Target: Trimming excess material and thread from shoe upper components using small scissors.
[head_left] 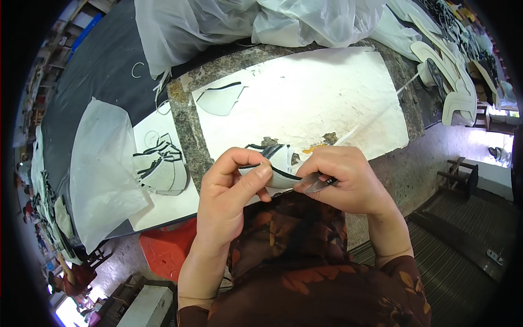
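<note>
Risk: blade [317,186] nicks piece [280,180].
Piece sits by sheet's [310,103] near edge, left hand [229,182] pinching its left end; right hand [348,177] clamps blade at its right. A slipped pinch could cut edging [283,173].

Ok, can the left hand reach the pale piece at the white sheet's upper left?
Probably yes, once freed: the left hand pinches a curved piece, but the pale piece lies uncovered on the white sheet, with nothing visible between them.
</note>
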`<state>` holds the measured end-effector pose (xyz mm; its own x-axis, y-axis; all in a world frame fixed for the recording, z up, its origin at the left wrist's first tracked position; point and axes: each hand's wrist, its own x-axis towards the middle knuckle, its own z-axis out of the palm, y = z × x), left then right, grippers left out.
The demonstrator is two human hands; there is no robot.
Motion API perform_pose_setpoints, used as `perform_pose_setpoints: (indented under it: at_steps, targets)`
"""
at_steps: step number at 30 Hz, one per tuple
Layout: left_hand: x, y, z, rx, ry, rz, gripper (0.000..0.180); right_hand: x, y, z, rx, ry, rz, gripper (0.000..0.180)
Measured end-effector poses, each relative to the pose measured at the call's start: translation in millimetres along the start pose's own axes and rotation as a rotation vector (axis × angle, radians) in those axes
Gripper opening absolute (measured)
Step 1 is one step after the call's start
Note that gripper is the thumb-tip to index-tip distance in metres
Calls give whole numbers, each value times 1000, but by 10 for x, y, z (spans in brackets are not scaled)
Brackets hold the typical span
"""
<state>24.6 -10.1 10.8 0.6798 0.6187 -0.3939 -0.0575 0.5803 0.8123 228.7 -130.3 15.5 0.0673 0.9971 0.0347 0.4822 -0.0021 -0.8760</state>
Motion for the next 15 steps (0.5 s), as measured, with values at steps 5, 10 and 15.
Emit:
perform_pose_setpoints:
  at_steps: [5, 10, 15]
  targets:
    - [93, 144, -161, 140, 17, 118, 12, 105, 44, 6, 139, 34, 70, 15]
    - [492, 264, -493, 163, 167, 176, 20, 211, 130, 33, 381, 84, 302, 17]
    - [911, 351, -639, 410, 385, 132, 47, 149, 245, 47, 393, 77, 484, 20]
